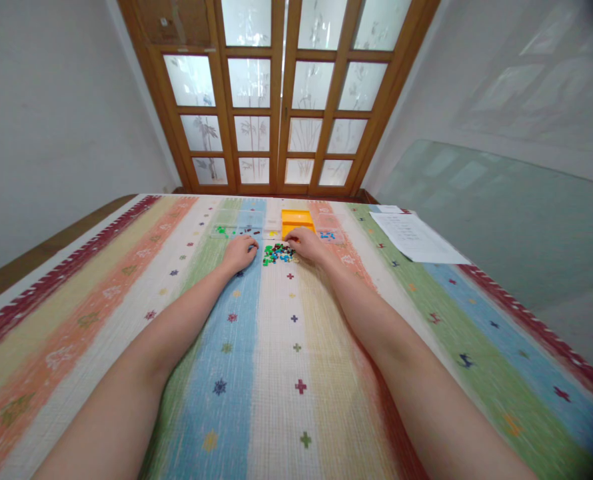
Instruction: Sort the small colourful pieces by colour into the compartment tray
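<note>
On the striped cloth of the desk (126,313), a clear compartment box (236,225) lies at the far left, with green pieces (221,231) in it. Just in front of it the left grip (240,253), a bare hand, rests on the cloth with its fingers curled loosely; whether it pinches anything I cannot tell. The heap of small coloured beads (277,254) sits between both hands. The right grip (304,244) touches the heap's far edge, fingers bent, its hold too small to make out. An orange tray (297,220) lies just behind, and a paper sheet (416,238) lies well to the right.
</note>
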